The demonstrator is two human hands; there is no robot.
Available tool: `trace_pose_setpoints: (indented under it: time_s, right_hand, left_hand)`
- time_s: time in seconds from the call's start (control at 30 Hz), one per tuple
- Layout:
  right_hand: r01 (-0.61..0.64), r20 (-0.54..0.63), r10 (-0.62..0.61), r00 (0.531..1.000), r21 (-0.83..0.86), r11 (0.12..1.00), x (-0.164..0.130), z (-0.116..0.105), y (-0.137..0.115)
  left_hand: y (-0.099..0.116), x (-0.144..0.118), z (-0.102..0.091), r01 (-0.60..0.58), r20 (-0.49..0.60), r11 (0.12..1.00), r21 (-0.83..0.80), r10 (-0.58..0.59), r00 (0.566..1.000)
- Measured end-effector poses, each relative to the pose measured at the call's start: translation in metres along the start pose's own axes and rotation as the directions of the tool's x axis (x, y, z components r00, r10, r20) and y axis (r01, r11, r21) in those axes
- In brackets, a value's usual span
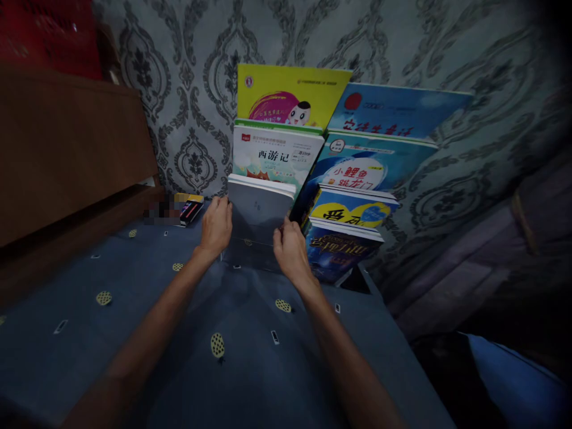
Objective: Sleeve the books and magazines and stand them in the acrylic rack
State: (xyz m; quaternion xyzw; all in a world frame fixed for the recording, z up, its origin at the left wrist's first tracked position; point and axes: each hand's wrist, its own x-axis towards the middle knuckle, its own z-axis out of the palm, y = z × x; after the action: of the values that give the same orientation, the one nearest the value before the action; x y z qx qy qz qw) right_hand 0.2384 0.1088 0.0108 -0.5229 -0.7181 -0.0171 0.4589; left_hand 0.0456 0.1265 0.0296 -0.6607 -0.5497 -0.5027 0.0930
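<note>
Books stand in two stepped rows against the patterned grey wallpaper (196, 89); the front grey-covered paperback book (257, 214) is upright on the blue dotted bedspread (179, 333), left hand (217, 226) and right hand (289, 247) gripping its edges, seemingly near placement.
</note>
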Motion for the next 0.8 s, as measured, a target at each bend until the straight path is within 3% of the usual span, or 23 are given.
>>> trace_pose_setpoints:
  time_s: [0.2,0.5,0.8]
  right_hand:
    - [-0.014,0.035,0.015,0.999,-0.013,1.000,-0.0010,0.0029,0.0032]
    - [-0.062,0.054,0.064,0.997,-0.027,0.998,-0.0021,0.0022,-0.0029]
    - [-0.037,0.020,0.036,0.999,0.034,0.999,-0.0046,0.0060,-0.0003]
  left_hand:
    - [0.0000,0.0015,0.0000,0.027,0.028,0.999,-0.016,-0.027,0.999]
    - [-0.0009,0.0015,0.0012,0.000,-0.010,1.000,0.029,0.000,1.000]
    - [-0.0014,0.0003,0.0035,-0.006,-0.048,1.000,0.019,0.007,0.999]
